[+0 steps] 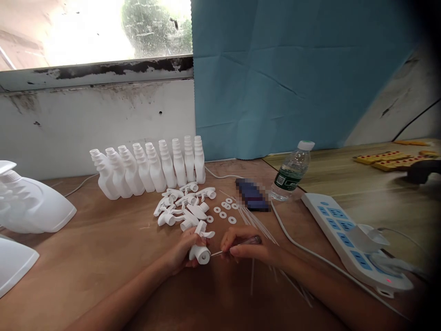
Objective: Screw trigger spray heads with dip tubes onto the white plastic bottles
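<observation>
My left hand (183, 248) is closed around a white trigger spray head (203, 256), its round open end turned to the right. A slim tool that looks like a screwdriver (255, 239) is gripped in my right hand (243, 246). Its thin metal shaft points left, the tip close to the spray head's open end; whether they touch I cannot tell. Just beyond my left hand lies a pile of white trigger spray heads (188, 200). Several flat white washers (223, 214) are scattered to the right of the pile. Thin white tubes (255, 220) lie behind and beneath my right hand.
White bottles (165, 161) without caps stand in a row near the wall. Larger white bottles (34, 202) lie at the left. A blurred-out phone (254, 195), a water bottle (291, 172) and a power strip (339, 230) are on the right, with a white cable (303, 246) running past.
</observation>
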`<act>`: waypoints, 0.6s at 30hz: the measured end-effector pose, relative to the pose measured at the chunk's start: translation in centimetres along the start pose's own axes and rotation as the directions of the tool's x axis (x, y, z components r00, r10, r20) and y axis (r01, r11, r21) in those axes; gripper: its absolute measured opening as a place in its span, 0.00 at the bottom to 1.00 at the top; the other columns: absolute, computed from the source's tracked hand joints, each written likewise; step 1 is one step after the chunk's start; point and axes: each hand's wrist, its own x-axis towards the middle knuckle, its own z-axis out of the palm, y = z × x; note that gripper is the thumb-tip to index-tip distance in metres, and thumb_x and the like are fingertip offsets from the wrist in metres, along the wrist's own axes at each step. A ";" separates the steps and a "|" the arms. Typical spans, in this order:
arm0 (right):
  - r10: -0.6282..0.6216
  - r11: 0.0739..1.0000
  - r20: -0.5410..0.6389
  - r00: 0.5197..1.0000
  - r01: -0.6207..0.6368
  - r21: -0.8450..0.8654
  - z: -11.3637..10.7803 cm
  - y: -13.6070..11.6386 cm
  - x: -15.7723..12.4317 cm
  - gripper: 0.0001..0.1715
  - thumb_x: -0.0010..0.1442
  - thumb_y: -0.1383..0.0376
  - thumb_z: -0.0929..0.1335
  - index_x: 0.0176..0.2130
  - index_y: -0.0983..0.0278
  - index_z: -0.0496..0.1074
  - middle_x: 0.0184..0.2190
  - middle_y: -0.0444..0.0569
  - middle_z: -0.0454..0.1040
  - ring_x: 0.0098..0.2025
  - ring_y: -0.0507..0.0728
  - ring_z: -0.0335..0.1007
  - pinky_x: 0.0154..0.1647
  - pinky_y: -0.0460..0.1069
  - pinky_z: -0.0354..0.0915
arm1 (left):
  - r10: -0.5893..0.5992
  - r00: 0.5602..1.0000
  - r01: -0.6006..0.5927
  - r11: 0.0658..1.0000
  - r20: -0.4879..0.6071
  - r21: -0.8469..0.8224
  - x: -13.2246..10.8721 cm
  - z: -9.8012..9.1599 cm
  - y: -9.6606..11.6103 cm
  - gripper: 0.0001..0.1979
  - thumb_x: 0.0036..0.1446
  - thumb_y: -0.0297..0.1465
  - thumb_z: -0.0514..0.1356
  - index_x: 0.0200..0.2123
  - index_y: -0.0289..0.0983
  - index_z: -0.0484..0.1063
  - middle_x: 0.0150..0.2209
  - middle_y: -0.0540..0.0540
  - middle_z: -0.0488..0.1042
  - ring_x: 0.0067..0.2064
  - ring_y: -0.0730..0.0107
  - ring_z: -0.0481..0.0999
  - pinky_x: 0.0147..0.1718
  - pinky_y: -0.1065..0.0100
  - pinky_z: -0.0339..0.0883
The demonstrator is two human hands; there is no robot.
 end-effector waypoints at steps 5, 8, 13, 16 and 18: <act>-0.302 0.822 0.134 0.944 0.329 -0.465 0.8 -0.7 0.2 0.15 0.64 0.66 0.65 0.50 0.65 0.70 0.53 0.58 0.70 0.54 0.60 0.68 0.53 0.56 0.67 | -0.008 1.000 0.008 0.998 0.004 -0.062 0.2 -0.1 0.2 0.13 0.44 0.39 0.61 0.28 0.36 0.65 0.14 0.54 0.64 0.11 0.80 0.55 0.11 0.77 0.39; -0.452 0.424 0.353 0.819 0.545 -0.724 0.6 -0.4 0.6 0.23 0.66 0.69 0.64 0.60 0.64 0.63 0.63 0.61 0.61 0.62 0.61 0.60 0.59 0.57 0.63 | -0.014 1.000 0.016 0.994 0.018 -0.105 0.4 -0.2 0.2 0.14 0.47 0.42 0.59 0.29 0.36 0.64 0.12 0.54 0.62 0.11 0.80 0.52 0.12 0.77 0.40; -0.448 0.148 0.499 0.742 0.612 -0.777 0.0 1.1 1.4 0.22 0.67 0.69 0.64 0.59 0.67 0.63 0.60 0.62 0.67 0.60 0.60 0.64 0.56 0.57 0.64 | -0.002 1.000 0.006 0.989 0.029 -0.150 0.4 -0.2 0.2 0.15 0.52 0.43 0.58 0.36 0.38 0.65 0.13 0.55 0.64 0.12 0.81 0.51 0.14 0.77 0.43; -0.449 0.297 0.419 0.789 0.575 -0.763 0.3 0.8 1.1 0.22 0.66 0.69 0.64 0.59 0.66 0.64 0.62 0.60 0.66 0.57 0.59 0.67 0.54 0.56 0.65 | 0.016 1.000 -0.013 0.988 0.022 -0.152 0.3 -0.1 0.2 0.16 0.53 0.43 0.59 0.38 0.37 0.65 0.14 0.54 0.66 0.13 0.79 0.55 0.14 0.77 0.46; -0.454 0.466 0.311 0.835 0.520 -0.716 0.6 0.4 0.5 0.22 0.66 0.70 0.63 0.59 0.64 0.66 0.61 0.59 0.66 0.56 0.58 0.69 0.55 0.55 0.65 | 0.053 0.999 -0.053 0.990 -0.002 -0.134 0.3 0.0 0.0 0.17 0.53 0.43 0.60 0.39 0.36 0.65 0.16 0.53 0.68 0.13 0.78 0.57 0.15 0.77 0.49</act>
